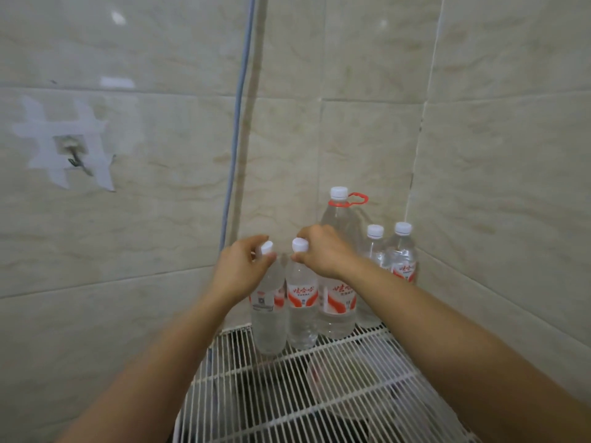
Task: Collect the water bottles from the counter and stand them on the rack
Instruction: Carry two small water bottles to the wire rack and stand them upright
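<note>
Since both held bottles have their long axes upright on the white wire rack, I judge the coming move turns on a release straight upward. I have the left hand curled round the white cap and neck of the leftmost clear plastic water bottle, which carries a red-and-white label. The right hand pinches the neighbouring clear bottle just under its white cap. Each bottle sits directly below its own hand, base at the wires near the rack's back left corner, close against the beige tiled wall; the two stand side by side, and I cannot tell whether they touch. Just to the right stand a third labelled bottle, a tall clear jug with a red carry handle, and two more small bottles. Fingers dragged sideways could tip a bottle on the wires.
</note>
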`<state>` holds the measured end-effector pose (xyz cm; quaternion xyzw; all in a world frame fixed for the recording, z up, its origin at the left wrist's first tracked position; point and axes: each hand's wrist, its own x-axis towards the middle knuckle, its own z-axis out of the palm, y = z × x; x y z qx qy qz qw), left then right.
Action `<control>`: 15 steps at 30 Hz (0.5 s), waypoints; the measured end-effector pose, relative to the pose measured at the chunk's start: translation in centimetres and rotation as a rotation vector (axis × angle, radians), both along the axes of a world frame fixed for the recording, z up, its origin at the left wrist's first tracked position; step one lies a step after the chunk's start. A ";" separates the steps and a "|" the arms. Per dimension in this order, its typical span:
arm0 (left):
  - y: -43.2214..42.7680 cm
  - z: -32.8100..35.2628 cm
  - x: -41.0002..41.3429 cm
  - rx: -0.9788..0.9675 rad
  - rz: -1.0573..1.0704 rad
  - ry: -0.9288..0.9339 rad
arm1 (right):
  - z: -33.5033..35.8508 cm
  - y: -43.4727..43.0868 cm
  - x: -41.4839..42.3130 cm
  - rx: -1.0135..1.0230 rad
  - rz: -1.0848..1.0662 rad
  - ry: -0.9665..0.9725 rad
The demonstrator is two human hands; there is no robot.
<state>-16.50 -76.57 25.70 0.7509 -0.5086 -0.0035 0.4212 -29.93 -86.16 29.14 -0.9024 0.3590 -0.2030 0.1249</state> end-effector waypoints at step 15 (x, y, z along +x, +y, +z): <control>0.2 2.1 1.1 0.110 -0.144 -0.098 | -0.1 -0.1 0.2 0.035 0.010 -0.034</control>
